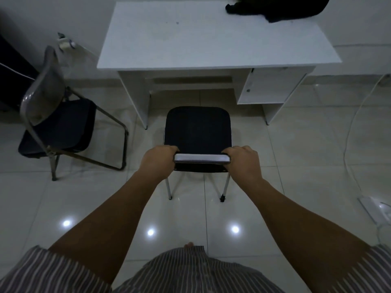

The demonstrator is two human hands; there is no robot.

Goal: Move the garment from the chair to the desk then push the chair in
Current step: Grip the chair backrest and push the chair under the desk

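A chair with a black seat and a grey backrest stands on the tiled floor in front of the white desk, its seat front just short of the desk's knee space. My left hand grips the left end of the backrest. At the right end, my right hand grips it too. A black garment lies bunched on the far right corner of the desk top, partly cut off by the top edge of the view.
A second folding chair with a black seat stands to the left, angled away. The desk has a white drawer cabinet on its right side. A white cable runs down the floor at the right. A dark cabinet sits at far left.
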